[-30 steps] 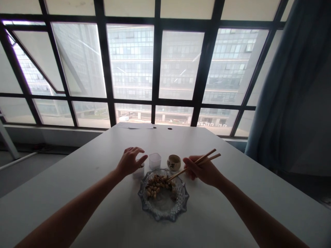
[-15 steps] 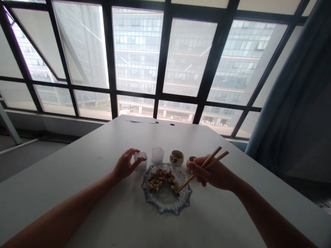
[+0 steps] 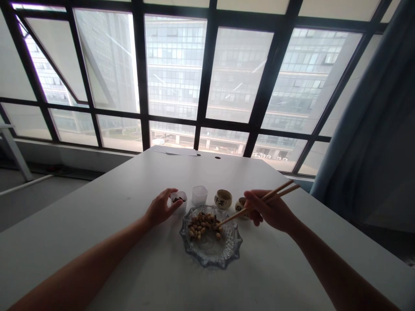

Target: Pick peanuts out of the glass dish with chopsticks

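A pair of wooden chopsticks (image 3: 271,195) is gripped in my right hand (image 3: 270,211), the tips among nuts (image 3: 202,224) heaped in a scalloped glass bowl (image 3: 210,259). The nuts look like peanuts and pistachios in shells; whether the tips pinch one I cannot tell. My left hand (image 3: 162,207) curls thumb and fingers around a small clear plastic cup (image 3: 180,208) with dark bits inside, which stands just behind the bowl on the left.
Behind the bowl stand a second clear plastic cup (image 3: 199,196), a beige ceramic cup (image 3: 223,199) with black characters, and a similar cup (image 3: 240,208) partly behind my right hand. White paper (image 3: 177,151) lies at the far edge of the white table (image 3: 145,276).
The chopsticks' tips have shifted left and away from me, from the bowl's right side into the nut heap. My right hand has moved slightly right. My left hand stays at the cup.
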Demonstrator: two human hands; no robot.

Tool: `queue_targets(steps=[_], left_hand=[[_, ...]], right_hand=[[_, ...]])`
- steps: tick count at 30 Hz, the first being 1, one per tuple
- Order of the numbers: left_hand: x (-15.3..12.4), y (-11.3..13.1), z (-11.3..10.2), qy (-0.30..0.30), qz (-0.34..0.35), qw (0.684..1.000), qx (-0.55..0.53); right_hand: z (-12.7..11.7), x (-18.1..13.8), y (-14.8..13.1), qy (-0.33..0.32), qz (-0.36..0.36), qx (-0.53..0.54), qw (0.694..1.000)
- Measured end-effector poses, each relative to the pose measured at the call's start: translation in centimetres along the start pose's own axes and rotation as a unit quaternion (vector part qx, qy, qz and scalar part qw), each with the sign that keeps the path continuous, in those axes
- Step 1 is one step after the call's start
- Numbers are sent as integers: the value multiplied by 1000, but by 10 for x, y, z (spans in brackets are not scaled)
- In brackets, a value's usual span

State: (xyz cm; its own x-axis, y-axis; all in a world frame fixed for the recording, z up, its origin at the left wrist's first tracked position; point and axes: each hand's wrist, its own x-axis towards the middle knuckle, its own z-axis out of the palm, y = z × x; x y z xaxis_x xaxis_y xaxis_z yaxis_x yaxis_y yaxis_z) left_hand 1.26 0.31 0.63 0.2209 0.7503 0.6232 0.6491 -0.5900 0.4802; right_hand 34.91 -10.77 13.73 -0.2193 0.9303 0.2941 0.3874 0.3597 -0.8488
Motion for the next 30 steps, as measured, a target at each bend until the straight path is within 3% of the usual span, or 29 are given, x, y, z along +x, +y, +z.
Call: queue_targets(steps=[3,6,13,21,25,28,30], left_hand=[[0,-1,1,-10,-11,1000,4],[0,0,0,-19,-20,1000,10],[0,5,-4,-44,-32,998,21],[1,10,-5,-68,-48,996,28],[1,12,-6,-79,-54,995,27],[1,12,-7,-74,-52,996,23],[1,12,-7,-71,-50,996,16]], right_hand=[[-6,11,12,143,26,120,982],[-11,21,26,206,94,228,947],[-10,26,32,236,166,318,903],[-10,26,30,216,180,328,902],[-12,25,39,217,109,266,933],[-13,17,39,220,-30,107,969],[-13,9,31,194,-127,-1,973]])
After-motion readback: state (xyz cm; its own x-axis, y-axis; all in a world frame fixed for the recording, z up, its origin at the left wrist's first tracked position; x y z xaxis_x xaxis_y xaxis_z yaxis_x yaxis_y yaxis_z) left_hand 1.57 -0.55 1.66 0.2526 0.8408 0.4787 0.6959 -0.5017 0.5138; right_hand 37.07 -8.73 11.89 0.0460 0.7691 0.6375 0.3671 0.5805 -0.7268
